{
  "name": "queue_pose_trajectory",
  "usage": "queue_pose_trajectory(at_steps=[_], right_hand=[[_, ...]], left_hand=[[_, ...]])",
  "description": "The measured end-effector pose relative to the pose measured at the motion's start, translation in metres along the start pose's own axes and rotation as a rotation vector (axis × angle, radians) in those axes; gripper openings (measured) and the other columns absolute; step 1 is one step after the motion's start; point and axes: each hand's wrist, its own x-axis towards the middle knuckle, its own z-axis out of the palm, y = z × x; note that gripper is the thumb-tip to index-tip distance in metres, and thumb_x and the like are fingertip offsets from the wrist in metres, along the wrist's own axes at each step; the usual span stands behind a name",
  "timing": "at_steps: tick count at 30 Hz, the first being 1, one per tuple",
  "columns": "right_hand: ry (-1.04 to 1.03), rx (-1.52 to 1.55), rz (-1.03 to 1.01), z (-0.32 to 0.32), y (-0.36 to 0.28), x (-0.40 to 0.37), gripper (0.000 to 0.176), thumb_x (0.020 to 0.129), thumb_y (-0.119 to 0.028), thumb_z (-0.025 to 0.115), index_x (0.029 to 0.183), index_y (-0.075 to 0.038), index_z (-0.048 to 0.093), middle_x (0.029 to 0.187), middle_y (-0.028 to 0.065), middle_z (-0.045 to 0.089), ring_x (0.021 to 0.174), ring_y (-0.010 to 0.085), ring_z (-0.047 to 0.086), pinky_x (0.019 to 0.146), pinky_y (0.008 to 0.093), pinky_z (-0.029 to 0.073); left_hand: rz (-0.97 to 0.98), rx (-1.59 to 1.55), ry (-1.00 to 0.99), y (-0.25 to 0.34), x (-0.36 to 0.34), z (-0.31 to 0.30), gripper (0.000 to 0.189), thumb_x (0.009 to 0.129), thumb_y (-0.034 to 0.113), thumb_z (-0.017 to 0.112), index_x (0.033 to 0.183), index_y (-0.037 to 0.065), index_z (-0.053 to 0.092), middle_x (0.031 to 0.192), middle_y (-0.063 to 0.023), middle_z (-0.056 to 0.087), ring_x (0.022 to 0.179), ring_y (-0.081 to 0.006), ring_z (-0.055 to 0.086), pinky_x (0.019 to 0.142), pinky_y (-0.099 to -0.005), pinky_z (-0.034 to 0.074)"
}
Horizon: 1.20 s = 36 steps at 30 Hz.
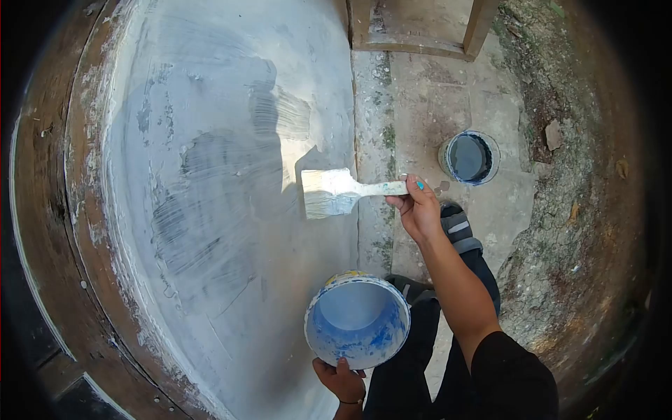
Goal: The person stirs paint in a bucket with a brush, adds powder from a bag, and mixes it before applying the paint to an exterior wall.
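My right hand (418, 210) is closed round the handle of a wide, paint-covered brush (336, 192). The brush lies level, its bristles pointing left in front of a white wall (210, 175) with grey, streaky wet-looking patches; whether they touch it I cannot tell. Below, my left hand (341, 381) grips the lower edge of a round bucket (357, 320). Blue smears mark the bucket's inside, and pale liquid shows in it.
A second bucket (470, 157) with dark, greyish liquid stands on the paved ground to the right. A wooden frame (420, 49) is at the top. Rough, littered soil (560, 231) borders the paving. Wooden beams (52, 189) edge the wall at left.
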Motion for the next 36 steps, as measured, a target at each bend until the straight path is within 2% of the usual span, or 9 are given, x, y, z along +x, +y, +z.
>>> queue_pose_trajectory(at_steps=[3, 6, 11, 17, 20, 22, 25, 28, 36], right_hand=[[0.018, 0.11, 0.107, -0.027, 0.059, 0.039, 0.022, 0.093, -0.021, 0.048, 0.096, 0.0, 0.055, 0.085, 0.011, 0.061, 0.075, 0.0196, 0.062, 0.068, 0.0311, 0.056], [0.11, 0.139, 0.148, -0.063, 0.091, 0.063, 0.023, 0.092, -0.021, 0.049, 0.098, 0.001, 0.054, 0.084, 0.0118, 0.061, 0.074, 0.0201, 0.062, 0.067, 0.0315, 0.056], [0.211, 0.004, 0.022, -0.095, 0.072, 0.068, 0.024, 0.092, -0.021, 0.05, 0.094, 0.002, 0.055, 0.084, 0.011, 0.06, 0.073, 0.0202, 0.062, 0.067, 0.0316, 0.056], [0.169, -0.422, -0.29, -0.005, 0.046, 0.027, 0.023, 0.091, -0.017, 0.052, 0.09, 0.005, 0.059, 0.087, 0.0105, 0.059, 0.067, 0.0145, 0.06, 0.058, 0.026, 0.055], [0.096, -0.608, -0.421, 0.059, 0.044, -0.005, 0.021, 0.09, -0.015, 0.054, 0.089, 0.006, 0.059, 0.086, 0.0111, 0.059, 0.068, 0.014, 0.06, 0.058, 0.0254, 0.054], [0.073, -0.657, -0.468, 0.095, 0.03, -0.028, 0.019, 0.088, -0.013, 0.056, 0.087, 0.005, 0.06, 0.084, 0.011, 0.059, 0.068, 0.0131, 0.06, 0.058, 0.0255, 0.054], [0.025, -0.664, -0.555, 0.114, -0.002, -0.054, 0.018, 0.088, -0.013, 0.055, 0.088, 0.005, 0.06, 0.082, 0.0109, 0.058, 0.067, 0.0128, 0.059, 0.059, 0.0258, 0.054], [0.018, -0.485, -0.454, 0.11, -0.047, -0.083, 0.02, 0.09, -0.015, 0.053, 0.093, 0.004, 0.059, 0.085, 0.0094, 0.059, 0.071, 0.0147, 0.06, 0.062, 0.0295, 0.056], [0.043, -0.532, -0.433, 0.122, -0.165, -0.175, 0.022, 0.092, -0.015, 0.048, 0.092, 0.006, 0.056, 0.088, 0.0128, 0.06, 0.072, 0.0194, 0.062, 0.059, 0.0315, 0.055]], left_hand=[[-0.156, 0.057, 0.035, -0.024, 0.0, 0.0, 0.027, 0.075, 0.01, 0.047, 0.098, 0.003, 0.034, 0.085, -0.0126, 0.051, 0.055, -0.0154, 0.055, 0.044, -0.0266, 0.049], [-0.153, -0.021, 0.009, -0.051, 0.0, -0.003, 0.036, 0.072, 0.009, 0.051, 0.103, 0.002, 0.034, 0.096, -0.014, 0.05, 0.089, -0.0225, 0.057, 0.077, -0.0385, 0.053], [-0.16, -0.056, 0.0, -0.07, -0.006, -0.002, 0.037, 0.071, 0.007, 0.051, 0.104, 0.002, 0.034, 0.095, -0.0145, 0.051, 0.086, -0.0225, 0.058, 0.079, -0.0395, 0.052], [-0.11, -0.086, -0.046, -0.053, -0.016, -0.016, 0.032, 0.073, 0.006, 0.049, 0.1, 0.002, 0.034, 0.092, -0.0139, 0.052, 0.083, -0.0218, 0.059, 0.077, -0.039, 0.053], [-0.071, -0.077, -0.028, -0.037, -0.019, -0.024, 0.027, 0.075, 0.004, 0.046, 0.099, 0.002, 0.034, 0.09, -0.0138, 0.052, 0.07, -0.0188, 0.059, 0.061, -0.0331, 0.054], [-0.123, 0.003, -0.086, -0.022, -0.024, -0.03, 0.024, 0.076, 0.003, 0.044, 0.097, 0.002, 0.034, 0.085, -0.0137, 0.052, 0.053, -0.0155, 0.055, 0.043, -0.0269, 0.049], [-0.073, -0.006, -0.049, -0.005, -0.028, -0.032, 0.021, 0.078, 0.002, 0.043, 0.096, 0.003, 0.033, 0.082, -0.0137, 0.052, 0.042, -0.0135, 0.048, 0.032, -0.024, 0.04], [-0.056, 0.012, -0.073, 0.01, -0.032, -0.038, 0.019, 0.079, 0.001, 0.043, 0.095, 0.003, 0.033, 0.081, -0.0127, 0.052, 0.042, -0.0123, 0.047, 0.032, -0.0236, 0.039], [0.009, -0.075, -0.174, 0.037, -0.021, -0.033, 0.016, 0.081, 0.0, 0.047, 0.092, 0.003, 0.036, 0.081, -0.0097, 0.052, 0.043, -0.0085, 0.045, 0.029, -0.0208, 0.034]])
